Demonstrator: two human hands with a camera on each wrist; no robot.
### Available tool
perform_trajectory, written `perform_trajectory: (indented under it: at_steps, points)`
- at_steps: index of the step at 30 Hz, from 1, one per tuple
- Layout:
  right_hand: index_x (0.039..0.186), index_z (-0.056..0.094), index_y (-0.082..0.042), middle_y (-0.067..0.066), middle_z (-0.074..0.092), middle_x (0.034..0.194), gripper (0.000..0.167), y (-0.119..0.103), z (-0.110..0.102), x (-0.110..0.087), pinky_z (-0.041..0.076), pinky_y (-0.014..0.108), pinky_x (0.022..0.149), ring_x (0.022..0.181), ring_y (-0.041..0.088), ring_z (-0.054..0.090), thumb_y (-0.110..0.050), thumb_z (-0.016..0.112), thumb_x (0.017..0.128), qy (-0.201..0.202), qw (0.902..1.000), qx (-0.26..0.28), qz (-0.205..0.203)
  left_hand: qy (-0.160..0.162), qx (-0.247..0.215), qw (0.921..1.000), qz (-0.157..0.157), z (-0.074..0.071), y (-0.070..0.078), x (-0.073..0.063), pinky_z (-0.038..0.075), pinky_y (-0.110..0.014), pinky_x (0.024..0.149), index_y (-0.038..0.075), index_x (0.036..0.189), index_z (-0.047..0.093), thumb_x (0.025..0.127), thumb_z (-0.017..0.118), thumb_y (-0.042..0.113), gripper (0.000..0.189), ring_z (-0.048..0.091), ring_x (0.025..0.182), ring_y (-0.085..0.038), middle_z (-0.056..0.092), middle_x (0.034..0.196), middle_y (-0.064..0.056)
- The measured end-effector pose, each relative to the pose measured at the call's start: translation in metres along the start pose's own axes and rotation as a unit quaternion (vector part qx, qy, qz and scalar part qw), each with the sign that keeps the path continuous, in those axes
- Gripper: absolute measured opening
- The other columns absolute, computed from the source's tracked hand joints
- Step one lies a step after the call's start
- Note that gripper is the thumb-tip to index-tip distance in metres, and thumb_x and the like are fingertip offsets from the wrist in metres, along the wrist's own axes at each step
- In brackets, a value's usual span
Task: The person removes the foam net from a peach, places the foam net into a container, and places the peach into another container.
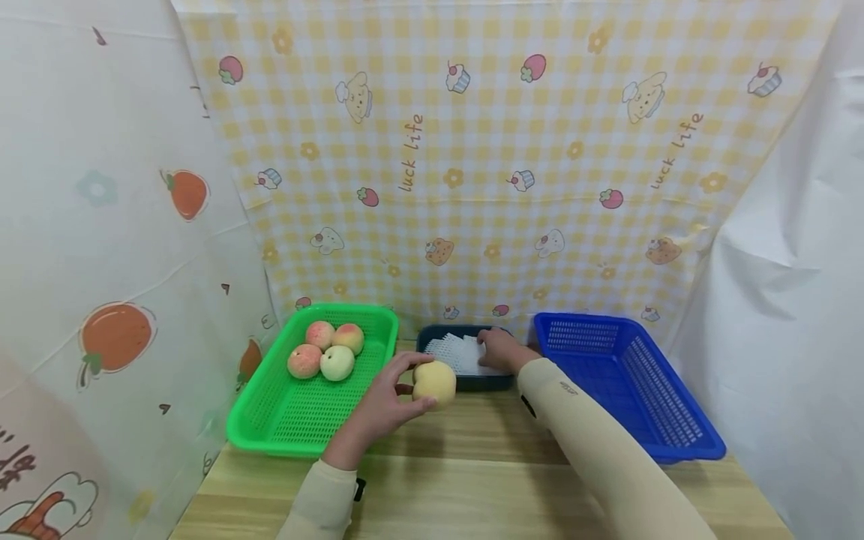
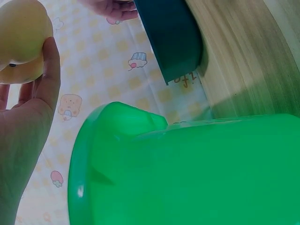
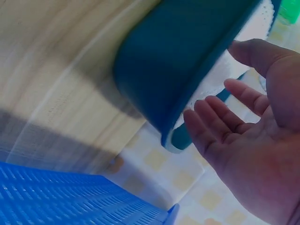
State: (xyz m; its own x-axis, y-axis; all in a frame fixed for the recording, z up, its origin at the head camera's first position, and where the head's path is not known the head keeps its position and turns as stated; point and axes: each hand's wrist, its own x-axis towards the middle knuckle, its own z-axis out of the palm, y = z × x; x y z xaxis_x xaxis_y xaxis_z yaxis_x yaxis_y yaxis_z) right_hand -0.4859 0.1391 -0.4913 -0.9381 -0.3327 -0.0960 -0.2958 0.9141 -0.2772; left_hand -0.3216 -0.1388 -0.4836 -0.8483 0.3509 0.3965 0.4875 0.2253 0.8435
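Note:
My left hand (image 1: 387, 405) grips a pale yellow peach (image 1: 435, 384) between thumb and fingers, in front of a dark teal tray (image 1: 496, 382). The left wrist view shows the peach (image 2: 23, 33) in that hand at the upper left. White foam fruit nets (image 1: 459, 352) lie flat in the tray. My right hand (image 1: 501, 351) reaches over the tray's right end, at the nets. In the right wrist view, thumb and fingers (image 3: 215, 117) stand apart over the tray's rim; whether a fingertip touches a net is hard to tell.
On the left, a green basket (image 1: 297, 439) holds several peaches (image 1: 337, 363), pinkish and pale. A blue basket (image 1: 607, 375) stands to the right, partly behind my right sleeve. Behind everything hangs a yellow checked cloth (image 1: 472, 150). The wooden table (image 1: 472, 480) extends toward me.

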Motion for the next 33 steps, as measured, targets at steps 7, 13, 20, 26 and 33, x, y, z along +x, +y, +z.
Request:
perform_trajectory:
  at_steps: [7, 13, 20, 26, 33]
  points:
    - [0.138, 0.067, 0.003, 0.022, 0.07, 0.137, 0.042, 0.006, -0.019, -0.01, 0.056, 0.053, 0.106, 0.125, 0.037, 0.068, -0.019, 0.076, 0.104, 0.022, 0.9991, 0.016, -0.033, -0.001, -0.002, 1.0, 0.002, 0.002, 0.001, 0.002, 0.061, -0.042, 0.098, 0.012, 0.153, 0.062, 0.097, 0.089, 0.02, 0.064, 0.059, 0.132, -0.028, 0.059, 0.151, -0.004]
    - [0.138, 0.068, 0.003, 0.021, 0.071, 0.135, 0.043, 0.007, -0.03, -0.018, 0.057, 0.052, 0.105, 0.124, 0.037, 0.068, -0.024, 0.076, 0.105, 0.02, 0.9988, 0.027, -0.036, 0.002, 0.001, 1.0, 0.004, 0.004, -0.001, 0.004, 0.061, -0.039, 0.097, 0.015, 0.152, 0.063, 0.097, 0.089, 0.02, 0.061, 0.06, 0.13, -0.029, 0.059, 0.15, -0.005]
    - [0.133, 0.068, 0.005, 0.02, 0.071, 0.13, 0.045, -0.001, -0.038, -0.039, 0.059, 0.05, 0.101, 0.119, 0.035, 0.069, -0.026, 0.079, 0.103, 0.023, 0.9975, 0.04, -0.054, -0.003, -0.001, 1.0, 0.008, 0.004, 0.0, 0.005, 0.061, -0.041, 0.097, 0.016, 0.15, 0.064, 0.096, 0.09, 0.022, 0.061, 0.061, 0.129, -0.031, 0.06, 0.148, -0.005]
    - [0.131, 0.071, 0.0, 0.016, 0.073, 0.124, 0.033, -0.011, -0.035, -0.068, 0.06, 0.049, 0.097, 0.113, 0.029, 0.07, -0.019, 0.075, 0.105, 0.048, 0.9893, 0.106, -0.088, -0.001, -0.005, 0.9999, 0.01, 0.003, 0.001, 0.004, 0.061, -0.04, 0.096, 0.015, 0.15, 0.064, 0.096, 0.089, 0.019, 0.06, 0.061, 0.128, -0.032, 0.06, 0.148, -0.006]
    - [0.137, 0.068, -0.013, 0.003, 0.069, 0.129, 0.028, -0.013, -0.02, -0.116, 0.057, 0.048, 0.101, 0.121, 0.025, 0.067, -0.021, 0.07, 0.111, 0.062, 0.9564, 0.245, -0.146, -0.007, -0.004, 0.9999, 0.007, 0.004, 0.002, 0.002, 0.061, -0.041, 0.097, 0.014, 0.151, 0.063, 0.095, 0.09, 0.018, 0.062, 0.06, 0.127, -0.03, 0.06, 0.149, -0.006]
